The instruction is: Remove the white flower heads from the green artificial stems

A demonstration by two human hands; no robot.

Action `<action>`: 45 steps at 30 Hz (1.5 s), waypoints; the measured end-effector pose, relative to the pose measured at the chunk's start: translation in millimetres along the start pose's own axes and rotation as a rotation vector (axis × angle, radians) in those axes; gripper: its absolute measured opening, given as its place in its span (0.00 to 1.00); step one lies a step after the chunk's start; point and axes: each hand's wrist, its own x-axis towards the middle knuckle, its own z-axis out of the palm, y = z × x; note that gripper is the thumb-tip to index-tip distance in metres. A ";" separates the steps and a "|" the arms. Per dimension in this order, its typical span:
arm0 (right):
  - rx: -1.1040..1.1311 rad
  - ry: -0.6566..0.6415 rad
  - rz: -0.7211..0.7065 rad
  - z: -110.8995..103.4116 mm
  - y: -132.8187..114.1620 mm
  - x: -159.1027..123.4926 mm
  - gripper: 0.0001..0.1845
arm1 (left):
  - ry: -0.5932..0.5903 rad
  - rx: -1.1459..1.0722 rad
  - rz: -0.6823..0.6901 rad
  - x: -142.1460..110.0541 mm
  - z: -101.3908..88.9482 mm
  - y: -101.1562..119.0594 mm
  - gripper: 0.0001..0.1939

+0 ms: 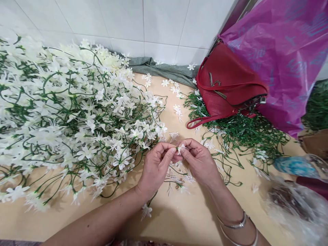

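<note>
- Flower [181,149]: centre of the frame, between the two hands' fingertips; small, white, with a bit of green at its base; much of it is covered by the fingers, so its full shape cannot be told.
- Left hand [155,169]: thumb and forefinger pinched together at the flower's green base.
- Right hand [201,164]: thumb and fingers closed on the white petals; two silvery bangles [237,224] circle the wrist at lower right.
- Pile [84,116]: fills the left of the frame – white blooms, narrow petals, thin pale filaments, curved green stems; all tangled together.
- Loose blooms [177,109]: scattered above the hands, flat and white, on the tan table [159,225].
- Stems [248,133]: a dark green heap at right of centre, partly under a red bag [228,78].
</note>
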 end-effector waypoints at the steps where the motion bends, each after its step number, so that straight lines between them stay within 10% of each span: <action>1: -0.002 -0.004 0.004 0.3 -0.7 0.1 0.11 | -0.004 0.009 0.003 0.1 0.1 0.3 0.09; 21: -0.082 0.080 0.015 -8.7 -9.2 2.7 0.17 | -0.062 -0.038 0.030 -2.7 -0.3 0.9 0.11; 37: -1.169 0.116 -0.307 -3.7 -26.8 44.3 0.09 | 0.001 0.149 0.214 -10.0 -5.0 5.0 0.10; 45: -0.720 0.126 -0.288 -0.5 -41.1 -8.5 0.07 | 0.042 0.194 0.164 -5.7 -5.6 -4.6 0.13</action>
